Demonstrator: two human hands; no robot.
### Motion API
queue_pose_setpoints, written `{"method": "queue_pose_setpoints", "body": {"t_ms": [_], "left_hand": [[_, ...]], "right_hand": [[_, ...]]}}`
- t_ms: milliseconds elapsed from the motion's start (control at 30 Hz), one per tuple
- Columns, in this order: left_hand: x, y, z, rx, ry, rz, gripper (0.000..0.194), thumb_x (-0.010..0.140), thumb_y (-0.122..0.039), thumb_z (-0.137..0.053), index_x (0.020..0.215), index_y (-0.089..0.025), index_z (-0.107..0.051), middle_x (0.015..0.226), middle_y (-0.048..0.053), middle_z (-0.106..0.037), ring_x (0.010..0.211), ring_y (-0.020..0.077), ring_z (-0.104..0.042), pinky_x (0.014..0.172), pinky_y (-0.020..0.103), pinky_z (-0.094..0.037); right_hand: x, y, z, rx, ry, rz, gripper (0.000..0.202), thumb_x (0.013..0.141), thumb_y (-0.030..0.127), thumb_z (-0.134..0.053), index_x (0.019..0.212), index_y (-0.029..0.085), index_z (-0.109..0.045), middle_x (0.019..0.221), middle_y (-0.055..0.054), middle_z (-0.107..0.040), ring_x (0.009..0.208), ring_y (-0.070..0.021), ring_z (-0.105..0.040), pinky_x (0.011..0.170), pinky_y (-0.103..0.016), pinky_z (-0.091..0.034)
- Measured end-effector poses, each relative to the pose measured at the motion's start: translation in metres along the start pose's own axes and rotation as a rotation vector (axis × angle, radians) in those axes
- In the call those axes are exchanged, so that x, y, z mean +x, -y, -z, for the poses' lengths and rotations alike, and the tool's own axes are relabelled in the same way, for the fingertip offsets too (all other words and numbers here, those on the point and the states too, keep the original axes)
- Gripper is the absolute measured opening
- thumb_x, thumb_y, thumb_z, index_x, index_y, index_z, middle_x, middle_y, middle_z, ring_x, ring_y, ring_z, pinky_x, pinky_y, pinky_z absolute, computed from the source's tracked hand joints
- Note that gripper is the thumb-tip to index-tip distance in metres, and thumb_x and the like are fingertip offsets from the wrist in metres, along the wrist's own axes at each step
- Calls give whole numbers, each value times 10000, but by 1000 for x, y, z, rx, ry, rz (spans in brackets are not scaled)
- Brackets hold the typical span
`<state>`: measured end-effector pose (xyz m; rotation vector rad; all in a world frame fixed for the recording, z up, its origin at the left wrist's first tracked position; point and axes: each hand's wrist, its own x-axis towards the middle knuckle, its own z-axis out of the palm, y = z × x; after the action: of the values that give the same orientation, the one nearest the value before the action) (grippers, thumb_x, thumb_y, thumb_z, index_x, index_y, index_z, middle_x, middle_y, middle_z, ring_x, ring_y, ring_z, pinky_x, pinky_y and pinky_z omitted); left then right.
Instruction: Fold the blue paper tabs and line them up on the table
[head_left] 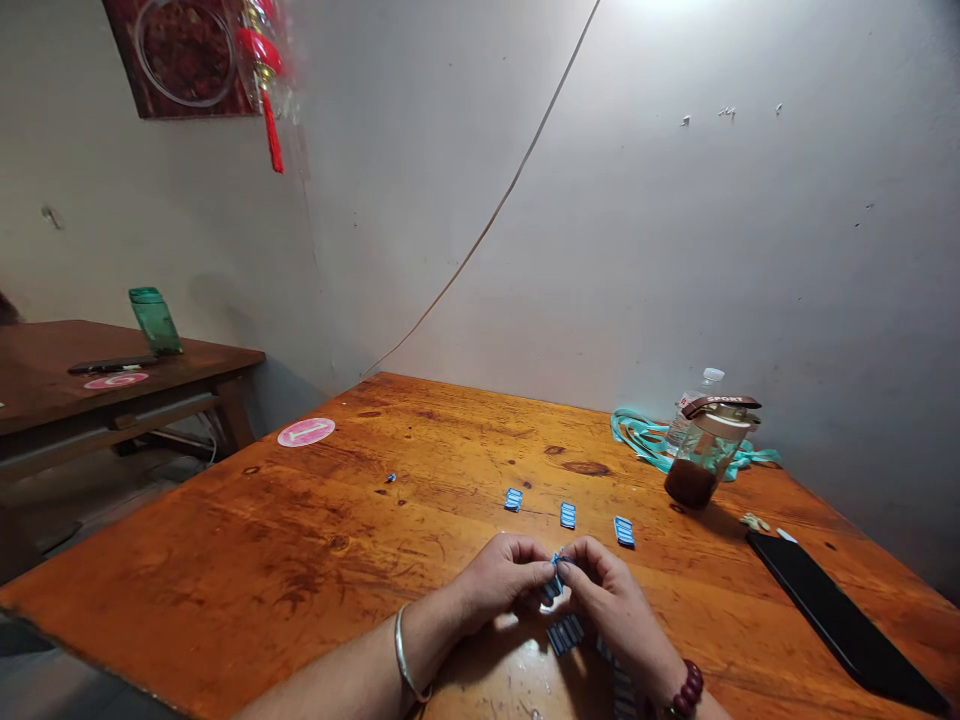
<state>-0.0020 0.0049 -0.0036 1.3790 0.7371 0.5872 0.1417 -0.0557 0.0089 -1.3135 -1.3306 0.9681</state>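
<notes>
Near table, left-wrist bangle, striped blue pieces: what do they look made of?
Near table: wood, likely varnished; knots and grain show under a sheen.
Bangle: probably metal, smooth and silvery; light glints along it.
Striped blue pieces: perhaps plastic or coated card; flat, with pale bars, but too small to settle material or finish.

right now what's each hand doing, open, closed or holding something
Left hand: closed, holding a small blue piece in a pinch.
Right hand: closed, pinching the same small blue piece.
</notes>
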Motion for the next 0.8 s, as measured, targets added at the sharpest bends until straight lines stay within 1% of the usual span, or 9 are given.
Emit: {"method": "queue_pose_setpoints", "body": {"t_ms": [233, 433, 667, 800], "left_hand": [[-3, -7, -1, -39, 40, -2, 360, 648, -456, -604, 703, -102, -570, 611, 5, -549, 508, 72, -464, 490, 191, -333], [-3, -7, -1, 7, 46, -16, 311, 629, -406, -632, 701, -110, -569, 586, -6, -547, 499, 72, -465, 488, 191, -334], [-2, -4, -1, -4, 15, -6, 285, 615, -374, -636, 703, -114, -558, 578, -18, -525, 488, 62, -449, 475, 183, -315], [-2, -4, -2, -9, 13, -9, 259, 616, -353, -633, 694, -122, -548, 576, -25, -515, 494, 66, -456, 483, 188, -327]], "right_hand": [[-2, 2, -1, -30, -1, 12, 180, 764, 345, -519, 691, 181, -512, 628, 38, -490, 580, -103, -459, 509, -192, -373], [-2, -1, -1, -52, 6, 27, 169, 774, 323, -503, 681, 182, -497, 628, 34, -482, 587, -108, -460, 515, -197, -381], [-2, 2, -2, -73, 12, 15, 212, 777, 377, -488, 699, 181, -513, 637, 29, -493, 602, -116, -472, 529, -200, -389], [-2, 4, -2, -99, 10, 20, 230, 772, 396, -490, 725, 176, -538, 657, 16, -529, 626, -126, -492, 559, -209, -400]]}}
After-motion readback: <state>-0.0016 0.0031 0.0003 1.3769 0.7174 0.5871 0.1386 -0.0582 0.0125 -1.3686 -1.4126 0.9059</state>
